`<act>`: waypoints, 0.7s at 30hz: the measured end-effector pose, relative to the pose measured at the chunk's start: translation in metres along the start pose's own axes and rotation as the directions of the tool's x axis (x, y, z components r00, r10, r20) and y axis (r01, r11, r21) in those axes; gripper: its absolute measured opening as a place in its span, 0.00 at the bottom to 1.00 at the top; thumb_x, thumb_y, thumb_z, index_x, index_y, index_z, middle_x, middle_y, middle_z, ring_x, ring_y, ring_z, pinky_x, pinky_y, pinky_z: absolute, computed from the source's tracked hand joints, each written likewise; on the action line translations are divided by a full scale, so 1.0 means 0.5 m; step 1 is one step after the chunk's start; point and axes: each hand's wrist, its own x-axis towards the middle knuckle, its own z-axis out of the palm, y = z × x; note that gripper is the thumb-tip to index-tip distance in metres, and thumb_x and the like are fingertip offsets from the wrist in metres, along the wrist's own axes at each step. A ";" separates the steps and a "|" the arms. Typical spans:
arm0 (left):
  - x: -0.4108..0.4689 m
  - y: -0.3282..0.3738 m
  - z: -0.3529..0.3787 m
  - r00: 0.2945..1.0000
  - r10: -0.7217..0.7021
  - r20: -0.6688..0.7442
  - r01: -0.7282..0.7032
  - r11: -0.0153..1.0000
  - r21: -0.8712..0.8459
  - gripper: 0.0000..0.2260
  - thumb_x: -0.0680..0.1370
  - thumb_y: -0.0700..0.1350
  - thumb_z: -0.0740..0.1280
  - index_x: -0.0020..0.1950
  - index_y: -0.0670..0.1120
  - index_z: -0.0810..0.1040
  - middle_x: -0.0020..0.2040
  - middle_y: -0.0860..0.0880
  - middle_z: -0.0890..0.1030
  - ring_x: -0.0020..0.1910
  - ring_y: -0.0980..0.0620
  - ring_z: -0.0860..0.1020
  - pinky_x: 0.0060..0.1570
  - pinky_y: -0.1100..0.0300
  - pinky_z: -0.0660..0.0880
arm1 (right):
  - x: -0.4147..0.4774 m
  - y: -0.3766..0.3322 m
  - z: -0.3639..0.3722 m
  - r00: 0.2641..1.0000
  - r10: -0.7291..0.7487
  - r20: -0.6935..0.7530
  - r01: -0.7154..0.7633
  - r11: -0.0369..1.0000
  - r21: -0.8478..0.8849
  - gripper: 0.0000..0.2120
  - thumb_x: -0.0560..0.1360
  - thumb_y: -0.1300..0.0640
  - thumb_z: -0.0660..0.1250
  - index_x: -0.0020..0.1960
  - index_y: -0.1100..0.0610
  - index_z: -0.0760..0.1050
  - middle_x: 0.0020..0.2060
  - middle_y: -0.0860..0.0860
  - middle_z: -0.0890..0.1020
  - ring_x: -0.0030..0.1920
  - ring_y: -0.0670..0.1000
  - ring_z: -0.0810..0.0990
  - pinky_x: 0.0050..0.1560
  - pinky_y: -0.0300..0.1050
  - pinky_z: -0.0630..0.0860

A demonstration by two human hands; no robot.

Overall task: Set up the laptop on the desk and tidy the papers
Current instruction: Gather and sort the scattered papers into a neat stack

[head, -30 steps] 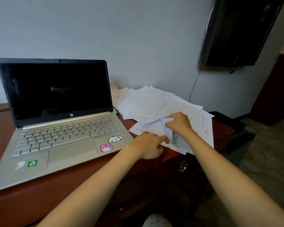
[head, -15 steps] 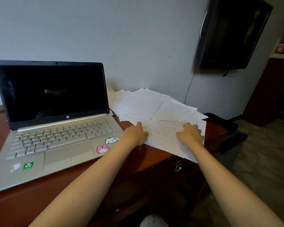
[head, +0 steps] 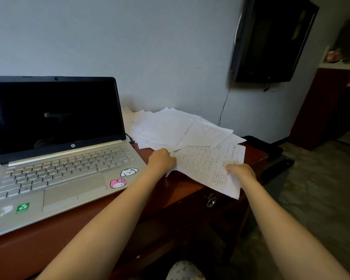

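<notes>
The left hand has its grip closed on the left edge of a thin white printed sheet, and the right hand has its grip closed on the near right edge. The sheet carries small rows of print and reaches a little over the front edge of the tabletop, which is smooth red-brown wood. Just behind it lies a loose pile of papers, flat, white and overlapping. At the left stands the open laptop, silver, with a dark screen and two cartoon stickers beside the touchpad.
</notes>
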 end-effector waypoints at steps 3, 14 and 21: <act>-0.003 0.009 0.004 0.997 -0.019 0.075 0.034 0.978 -0.205 0.10 0.77 0.44 0.58 0.46 0.39 0.74 0.39 0.43 0.79 0.39 0.44 0.77 0.48 0.58 0.75 | -0.008 0.006 -0.009 0.994 -0.081 -0.069 0.078 0.996 -0.042 0.11 0.77 0.56 0.64 0.56 0.62 0.72 0.53 0.58 0.77 0.50 0.57 0.76 0.51 0.48 0.74; -0.034 0.007 -0.018 0.875 -0.012 0.485 0.331 0.746 -0.578 0.02 0.76 0.33 0.63 0.47 0.38 0.72 0.46 0.44 0.75 0.41 0.49 0.78 0.48 0.62 0.76 | -0.085 -0.069 0.000 0.918 -0.369 0.146 0.068 0.509 0.858 0.21 0.68 0.61 0.63 0.60 0.64 0.74 0.46 0.57 0.78 0.46 0.56 0.78 0.42 0.45 0.73; -0.046 0.012 -0.056 0.805 0.174 0.568 0.240 0.779 -0.579 0.15 0.78 0.31 0.56 0.62 0.39 0.73 0.51 0.45 0.82 0.45 0.53 0.82 0.42 0.69 0.76 | -0.161 -0.117 -0.031 0.828 -0.517 0.217 0.070 0.480 0.874 0.06 0.65 0.55 0.62 0.38 0.58 0.71 0.23 0.51 0.79 0.24 0.48 0.78 0.29 0.36 0.70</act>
